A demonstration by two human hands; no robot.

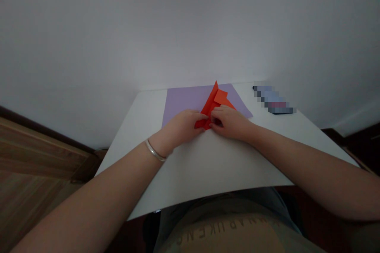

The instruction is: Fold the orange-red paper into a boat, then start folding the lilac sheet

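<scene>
A folded sheet of red-orange paper (220, 97) stands partly raised over the table, one pointed corner sticking up and a squarish flap beside it. My left hand (187, 125) grips its lower left edge between thumb and fingers. At the lower right edge, my right hand (227, 120) pinches the same paper, with fingertips close to those of the left. Part of the fold lies hidden behind the fingers. Under and behind it is a flat purple sheet (184, 101). A silver bangle (154, 151) circles my left wrist.
The white table (190, 178) stands against a pale wall (178, 27). A dark-edged flat object (274, 101), blurred by pixels, lies at the table's back right. Wooden furniture (35, 158) is at the left, and my body is close to the table's front edge.
</scene>
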